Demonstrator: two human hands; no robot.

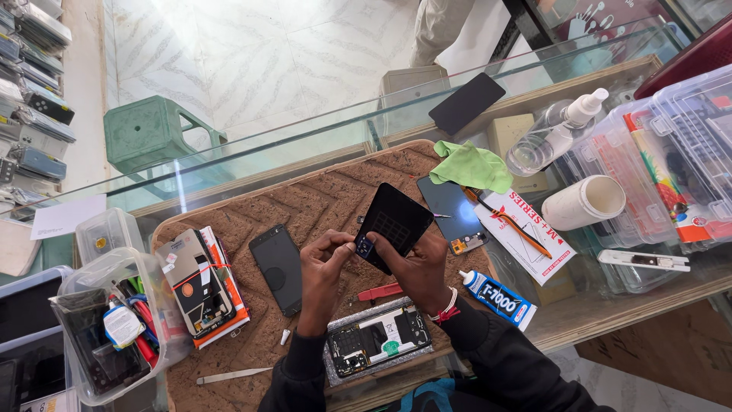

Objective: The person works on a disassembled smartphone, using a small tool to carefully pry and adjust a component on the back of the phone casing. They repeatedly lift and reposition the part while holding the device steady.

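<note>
Both hands [374,263] grip flat blk panel [394,221].

Pale marbled tile floor [252,53], daylit. Green plastic stool [152,133] stands on it beyond the glass counter top [305,141]. Wooden counter edge [633,294] on the right, brown fibre mat [305,198] over the middle. Shelf of boxed stock [30,91] along the left wall.

Phone repair shop counter
Opened phone [379,336], loose screens [278,267], glue tube [497,298] on a cork mat [320,198]; glass counter [267,145].
</note>
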